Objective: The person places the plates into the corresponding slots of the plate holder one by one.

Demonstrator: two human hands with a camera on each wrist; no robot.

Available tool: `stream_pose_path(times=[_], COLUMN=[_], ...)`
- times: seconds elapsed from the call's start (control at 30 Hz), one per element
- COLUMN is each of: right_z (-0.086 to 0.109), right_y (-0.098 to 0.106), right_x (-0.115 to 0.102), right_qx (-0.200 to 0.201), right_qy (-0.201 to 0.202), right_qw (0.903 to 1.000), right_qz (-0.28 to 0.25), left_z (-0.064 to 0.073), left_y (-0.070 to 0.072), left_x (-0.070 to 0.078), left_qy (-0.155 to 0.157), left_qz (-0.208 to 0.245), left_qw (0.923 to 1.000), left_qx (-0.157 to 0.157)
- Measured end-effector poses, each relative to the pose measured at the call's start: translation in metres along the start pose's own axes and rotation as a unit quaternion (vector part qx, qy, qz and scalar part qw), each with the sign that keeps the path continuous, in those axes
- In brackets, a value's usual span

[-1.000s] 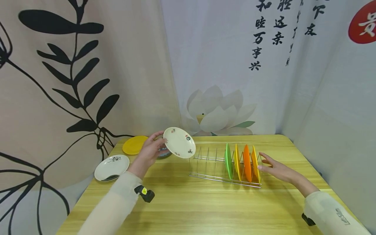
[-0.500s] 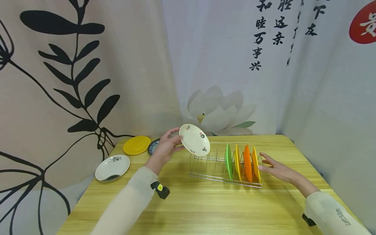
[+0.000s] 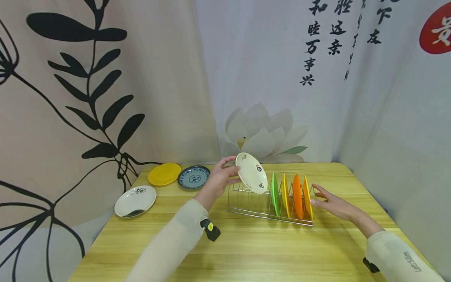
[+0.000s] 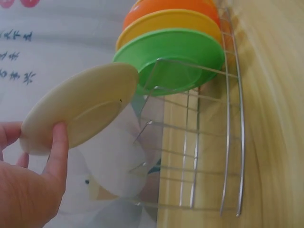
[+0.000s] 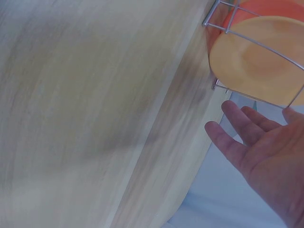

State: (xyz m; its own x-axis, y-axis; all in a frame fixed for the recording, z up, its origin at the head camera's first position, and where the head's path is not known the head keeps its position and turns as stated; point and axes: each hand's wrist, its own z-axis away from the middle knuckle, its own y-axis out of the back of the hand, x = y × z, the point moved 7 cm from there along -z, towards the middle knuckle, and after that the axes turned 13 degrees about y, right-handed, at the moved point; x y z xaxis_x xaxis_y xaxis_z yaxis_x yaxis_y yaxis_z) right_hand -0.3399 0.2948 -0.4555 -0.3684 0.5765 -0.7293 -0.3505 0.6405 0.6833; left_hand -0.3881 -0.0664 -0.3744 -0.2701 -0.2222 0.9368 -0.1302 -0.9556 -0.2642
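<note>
My left hand (image 3: 220,178) pinches the edge of a white plate with small printed motifs (image 3: 251,173), thumb on one face and fingers behind. The plate is tilted in the air over the left part of a wire dish rack (image 3: 246,211). Upright in the rack's right part stand a green plate (image 3: 274,194), a yellow plate (image 3: 285,196), an orange plate (image 3: 297,197) and another yellow plate (image 3: 307,197). At the rack's right end is my right hand (image 3: 331,201), fingers relaxed; in the right wrist view its fingers (image 5: 230,142) are spread beside the rack's end wire.
On the table's left side lie a yellow plate (image 3: 164,174), a blue patterned plate (image 3: 193,177) and a white plate with a dark design (image 3: 135,201). A printed curtain (image 3: 169,98) hangs behind the wooden table (image 3: 246,250).
My left hand has carried the white plate rightward to over the rack, turning it more edge-on. The blue patterned plate has come into full view. My right hand has stayed put.
</note>
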Motion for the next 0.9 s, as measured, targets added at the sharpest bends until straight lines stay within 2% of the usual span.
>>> stream_pose_path(times=[0.37, 0.57, 0.9], right_z=[-0.001, -0.001, 0.000], right_y=[0.000, -0.001, 0.000], right_x=[0.000, -0.002, -0.002], right_qx=[0.000, -0.002, 0.001], right_qy=[0.001, 0.004, 0.002], right_qw=[1.0000, 1.0000, 1.0000], right_qz=[-0.002, -0.001, -0.003], left_z=[-0.009, -0.008, -0.006], left_y=[-0.021, -0.031, -0.042], left_x=[-0.017, -0.022, -0.028], left_qy=[0.000, 0.014, 0.006], left_qz=[-0.014, -0.038, -0.077], left_qw=[0.9998, 0.9992, 0.9970], left_qx=[-0.010, -0.005, -0.005])
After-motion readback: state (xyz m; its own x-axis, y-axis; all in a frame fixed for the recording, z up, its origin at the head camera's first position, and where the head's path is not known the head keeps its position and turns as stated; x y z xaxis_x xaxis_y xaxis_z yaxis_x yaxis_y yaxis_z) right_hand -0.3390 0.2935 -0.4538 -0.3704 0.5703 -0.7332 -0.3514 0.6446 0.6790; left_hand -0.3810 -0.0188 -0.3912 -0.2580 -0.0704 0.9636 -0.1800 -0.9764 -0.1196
